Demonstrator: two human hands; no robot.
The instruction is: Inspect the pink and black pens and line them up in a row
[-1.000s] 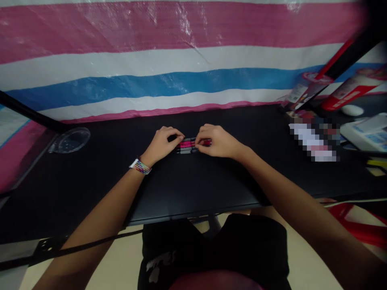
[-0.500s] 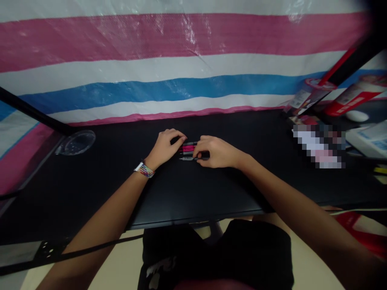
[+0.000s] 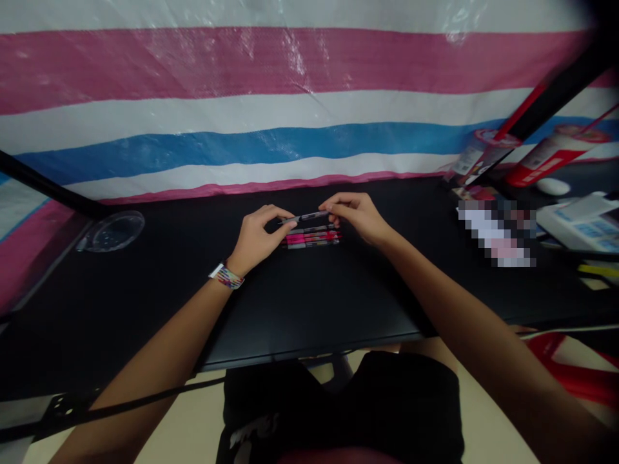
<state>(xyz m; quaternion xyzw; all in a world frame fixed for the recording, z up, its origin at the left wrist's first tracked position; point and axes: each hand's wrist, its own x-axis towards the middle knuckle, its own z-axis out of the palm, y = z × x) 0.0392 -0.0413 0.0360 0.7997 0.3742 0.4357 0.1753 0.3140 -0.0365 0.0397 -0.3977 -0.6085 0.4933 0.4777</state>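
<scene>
Grey-and-black pen [image 3: 309,217], mid-frame, pinched at its ends between the fingertips of left hand [image 3: 264,235] and right hand [image 3: 355,218]. Just below: row of pink and grey pens [image 3: 313,238] on black table [image 3: 300,309]. Left of frame: clear plastic lid [image 3: 113,232]. Upper right: red-and-white cup [image 3: 556,154], white egg-shaped object [image 3: 553,187].

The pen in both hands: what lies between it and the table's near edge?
The head view shows a row of pink and grey pens next to the held pen, then bare black tabletop up to that edge.
</scene>
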